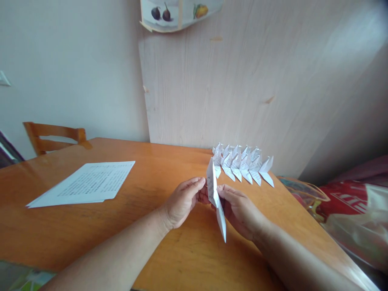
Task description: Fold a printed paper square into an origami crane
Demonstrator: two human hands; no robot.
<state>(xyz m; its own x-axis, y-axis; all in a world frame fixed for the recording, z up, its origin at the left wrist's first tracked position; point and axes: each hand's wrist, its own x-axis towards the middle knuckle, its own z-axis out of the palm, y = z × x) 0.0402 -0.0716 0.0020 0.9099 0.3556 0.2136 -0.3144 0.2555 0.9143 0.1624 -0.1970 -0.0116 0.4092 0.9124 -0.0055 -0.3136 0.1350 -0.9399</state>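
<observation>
A folded piece of white printed paper stands on end between my two hands, its long pointed lower part tilting toward me. My left hand grips it from the left, thumb up and fingers curled behind it. From the right, my right hand pinches the same paper near its middle; some of its fingers are hidden behind the fold. Just beyond, two rows of similar folded paper pieces stand on the wooden table.
Flat printed sheets lie stacked on the left of the table. A wooden chair is beyond the far left edge. Red and clear bags crowd the right edge. A pale wall panel rises behind the table.
</observation>
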